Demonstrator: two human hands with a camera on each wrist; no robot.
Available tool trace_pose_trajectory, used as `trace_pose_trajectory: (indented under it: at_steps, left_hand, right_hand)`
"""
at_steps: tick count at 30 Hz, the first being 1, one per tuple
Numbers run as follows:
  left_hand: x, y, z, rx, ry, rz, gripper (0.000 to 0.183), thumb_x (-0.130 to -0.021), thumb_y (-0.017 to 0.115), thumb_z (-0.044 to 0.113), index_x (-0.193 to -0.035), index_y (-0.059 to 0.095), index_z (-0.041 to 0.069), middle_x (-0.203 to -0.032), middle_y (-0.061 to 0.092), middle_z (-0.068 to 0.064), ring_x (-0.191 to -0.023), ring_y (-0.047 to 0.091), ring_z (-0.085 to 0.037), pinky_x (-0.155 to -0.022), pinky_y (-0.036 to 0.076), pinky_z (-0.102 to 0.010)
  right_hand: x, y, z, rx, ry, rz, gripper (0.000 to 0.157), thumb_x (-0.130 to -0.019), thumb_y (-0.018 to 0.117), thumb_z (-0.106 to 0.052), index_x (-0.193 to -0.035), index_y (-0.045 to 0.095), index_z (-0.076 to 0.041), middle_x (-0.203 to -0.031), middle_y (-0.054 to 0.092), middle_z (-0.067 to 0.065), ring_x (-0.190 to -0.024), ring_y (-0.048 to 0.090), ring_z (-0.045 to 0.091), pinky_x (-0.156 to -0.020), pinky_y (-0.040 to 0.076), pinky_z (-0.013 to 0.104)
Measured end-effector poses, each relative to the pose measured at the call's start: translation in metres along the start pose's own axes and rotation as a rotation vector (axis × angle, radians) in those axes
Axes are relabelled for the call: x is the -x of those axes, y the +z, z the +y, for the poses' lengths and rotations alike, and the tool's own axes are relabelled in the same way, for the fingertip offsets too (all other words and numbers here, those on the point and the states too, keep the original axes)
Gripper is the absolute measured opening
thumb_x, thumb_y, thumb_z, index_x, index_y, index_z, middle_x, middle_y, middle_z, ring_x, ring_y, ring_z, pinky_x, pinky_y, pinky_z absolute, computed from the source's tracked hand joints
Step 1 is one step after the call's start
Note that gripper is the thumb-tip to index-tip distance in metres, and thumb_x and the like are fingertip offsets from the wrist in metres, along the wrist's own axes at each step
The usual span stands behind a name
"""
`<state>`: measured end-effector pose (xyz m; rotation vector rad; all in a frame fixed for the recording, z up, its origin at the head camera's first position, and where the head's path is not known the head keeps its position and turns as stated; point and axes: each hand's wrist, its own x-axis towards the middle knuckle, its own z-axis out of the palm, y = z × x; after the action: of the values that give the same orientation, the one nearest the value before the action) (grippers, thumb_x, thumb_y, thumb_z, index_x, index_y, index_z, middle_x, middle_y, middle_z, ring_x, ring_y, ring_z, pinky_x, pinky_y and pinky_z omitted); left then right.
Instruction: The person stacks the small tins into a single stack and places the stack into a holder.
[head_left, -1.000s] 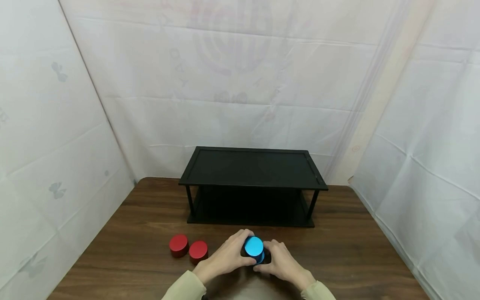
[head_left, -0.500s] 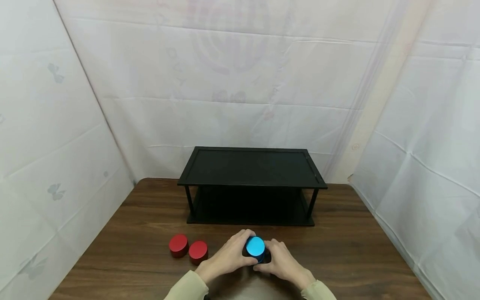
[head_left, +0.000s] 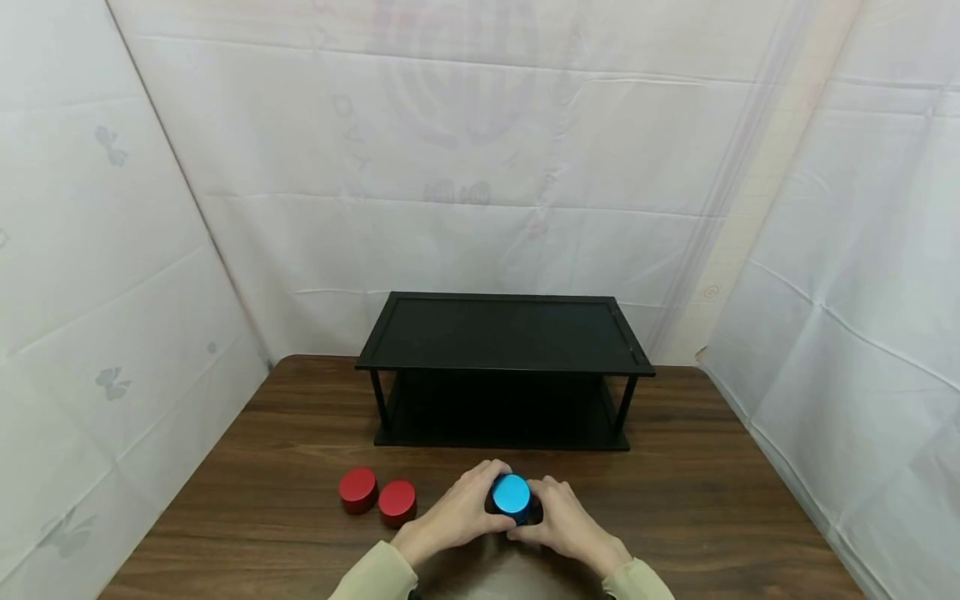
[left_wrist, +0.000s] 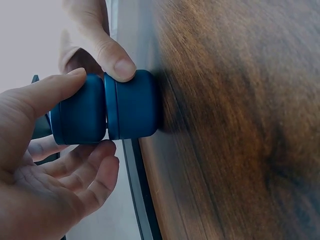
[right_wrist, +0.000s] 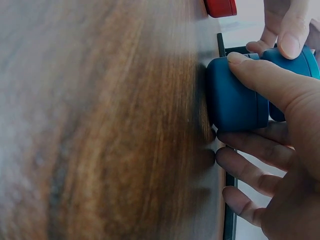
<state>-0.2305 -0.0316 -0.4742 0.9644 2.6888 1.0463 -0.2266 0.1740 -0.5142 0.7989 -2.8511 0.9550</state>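
Two round blue lidded tins stand one on top of the other on the wooden table, in front of the black shelf. My left hand (head_left: 456, 512) pinches the upper blue tin (left_wrist: 82, 115) between thumb and fingers. Lower down, my right hand (head_left: 567, 527) grips the lower blue tin (right_wrist: 232, 97), which rests on the tabletop. In the left wrist view the two tins sit nearly in line, with a thin dark seam between them. From the head view the upper tin hides most of the lower one.
Two round red tins (head_left: 357, 490) stand side by side left of my left hand. Behind the hands is a black two-tier shelf (head_left: 504, 333) on the wooden table (head_left: 720, 508). White cloth walls (head_left: 465, 167) enclose the back and both sides.
My left hand has shifted the upper blue tin slightly right, so it now covers the lower one more squarely. The right hand has hardly moved.
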Motion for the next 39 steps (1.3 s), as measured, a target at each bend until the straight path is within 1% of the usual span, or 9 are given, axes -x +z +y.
trace_pose_trajectory:
  at_steps: [5, 13, 22, 31, 39]
  left_hand:
    - [-0.0003, 0.0002, 0.0, 0.005, 0.006, -0.001, 0.05, -0.082, 0.077, 0.031, -0.122, 0.052, 0.016, -0.119, 0.057, 0.0, -0.107, 0.057, -0.012, -0.093, 0.052, -0.034]
    - [-0.0011, 0.0006, -0.0012, 0.017, -0.001, -0.006, 0.05, -0.082, 0.077, 0.031, -0.122, 0.052, 0.016, -0.119, 0.057, -0.001, -0.108, 0.058, -0.014, -0.094, 0.052, -0.036]
    - [-0.003, -0.0013, -0.0014, 0.014, -0.011, -0.012, 0.05, -0.082, 0.077, 0.032, -0.122, 0.052, 0.014, -0.119, 0.058, -0.002, -0.108, 0.058, -0.014, -0.093, 0.052, -0.035]
    - [-0.0066, -0.0034, -0.0005, 0.001, -0.017, -0.008, 0.051, -0.083, 0.076, 0.031, -0.124, 0.052, 0.013, -0.121, 0.057, -0.003, -0.11, 0.059, -0.017, -0.094, 0.052, -0.036]
    - [-0.0026, -0.0001, -0.0035, 0.023, -0.021, -0.023, 0.053, -0.083, 0.076, 0.033, -0.125, 0.051, 0.014, -0.123, 0.057, -0.004, -0.111, 0.058, -0.018, -0.095, 0.052, -0.038]
  right_hand:
    - [-0.0002, -0.0004, 0.0009, 0.0, -0.003, 0.004, 0.05, -0.076, 0.075, -0.054, -0.111, 0.067, -0.02, -0.103, 0.07, -0.011, -0.087, 0.054, 0.004, -0.08, 0.04, 0.032]
    - [0.0006, 0.0001, -0.001, -0.005, 0.008, -0.002, 0.047, -0.076, 0.076, -0.051, -0.112, 0.067, -0.021, -0.103, 0.069, -0.013, -0.087, 0.053, 0.002, -0.08, 0.039, 0.031]
    - [-0.0007, -0.0017, 0.0005, -0.009, 0.009, -0.021, 0.048, -0.076, 0.076, -0.052, -0.113, 0.066, -0.022, -0.101, 0.068, -0.014, -0.084, 0.049, 0.0, -0.078, 0.037, 0.029]
    - [-0.0041, -0.0071, -0.0007, 0.002, 0.014, -0.039, 0.051, -0.077, 0.076, -0.048, -0.119, 0.065, -0.02, -0.107, 0.068, -0.012, -0.085, 0.049, 0.001, -0.081, 0.04, 0.032]
    - [-0.0004, -0.0026, -0.001, -0.005, 0.028, -0.025, 0.05, -0.076, 0.077, -0.05, -0.114, 0.066, -0.02, -0.103, 0.069, -0.013, -0.085, 0.05, 0.0, -0.08, 0.039, 0.03]
